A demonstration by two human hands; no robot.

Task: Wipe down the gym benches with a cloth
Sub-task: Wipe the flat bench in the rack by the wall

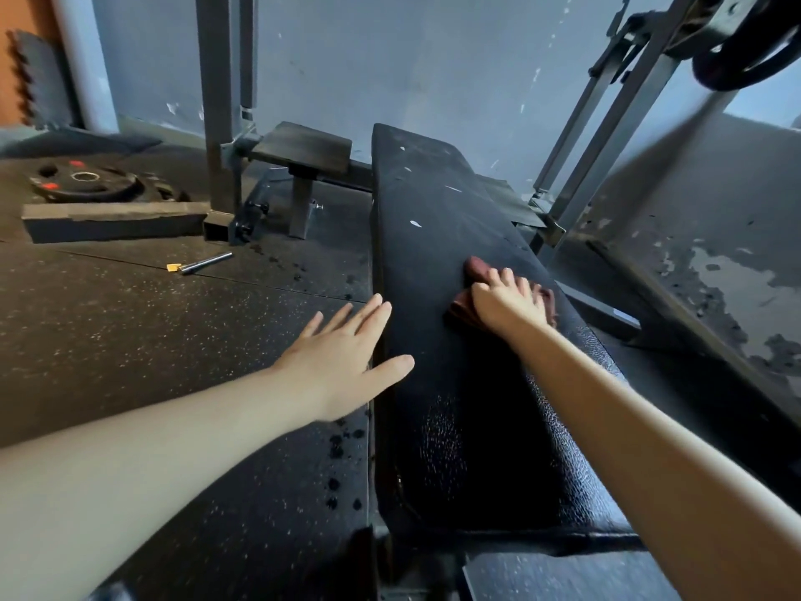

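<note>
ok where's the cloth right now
In the head view, the reddish cloth lies on the bench pad, right of centre, pressed under the right hand.

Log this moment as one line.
step: wipe bench | right hand: presses cloth on bench | left hand: open at bench edge

Beyond the cloth (474, 266) pressed under the right hand (505, 303), the far half of the black bench (433, 201) runs open to the wall, marked only by pale flecks. The left hand (342, 362) lies spread at its left edge. A steel upright (219, 101) and a small platform (303, 147) close in at far left; slanted rack bars (607, 123) and a hanging weight plate (745, 49) crowd the right. The rubber floor (130, 318) at left lies open but for a metal pin (206, 262).
</note>
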